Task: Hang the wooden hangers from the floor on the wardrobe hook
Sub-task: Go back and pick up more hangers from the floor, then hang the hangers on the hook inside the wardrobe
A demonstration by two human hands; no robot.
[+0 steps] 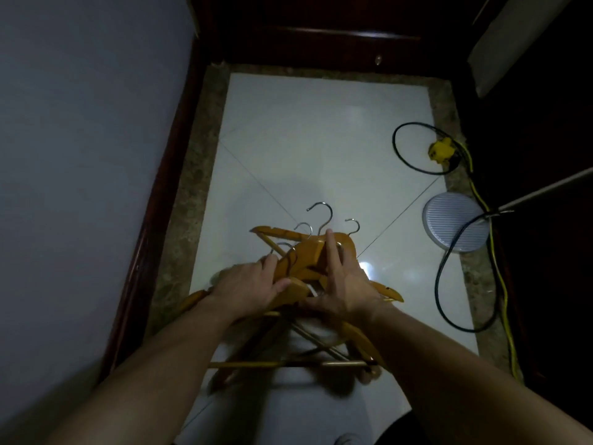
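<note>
Head view: the wooden hangers [306, 255] lie heaped on the floor [321, 139], toward its near edge; the left hand [252, 285] grips the heap's side; the right hand [345, 284] presses flat on it, fingers straight; gathering seems the step in hand; next, both hands must close round the bundle and lift it whole.

The wooden hangers [301, 261] lie in a crossed pile on the floor [305, 139] at the lower centre of the frame, their hooks pointing toward the top. The left grip [250, 285] clasps the pile's left part. The right grip [345, 284] lies flat on top of the pile, just right of the left one. A wall [80, 155] fills the left of the frame, and a cabinet front [321, 43] runs across the top. At upper right a cable [396, 149] loops on the floor beside a plug block [441, 150]. Below them a round disc [455, 220] lies at the floor's right edge, where a rod [545, 187] slants in from the right.
</note>
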